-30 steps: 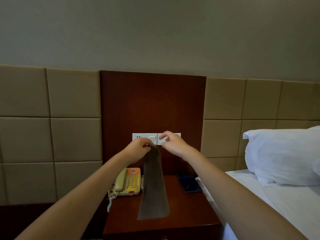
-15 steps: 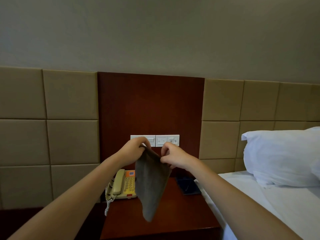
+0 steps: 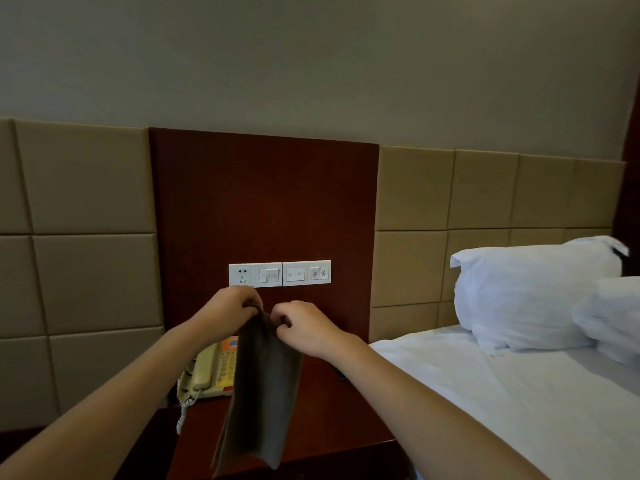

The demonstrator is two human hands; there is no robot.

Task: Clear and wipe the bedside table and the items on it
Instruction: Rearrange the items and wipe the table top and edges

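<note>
Head: L grip (image 3: 230, 308) & R grip (image 3: 304, 327) pinch cloth (image 3: 263, 393) over bedside table (image 3: 329, 410) w/ phone (image 3: 214, 368), by bed (image 3: 485, 393).

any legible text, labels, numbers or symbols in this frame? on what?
Nothing here reads as words or numbers.
On the wall switch panel: small round icons on the right-hand switches, too small to make out.
On the telephone: key markings are blurred; the orange label at its top is unreadable and partly hidden by the cloth.
</note>
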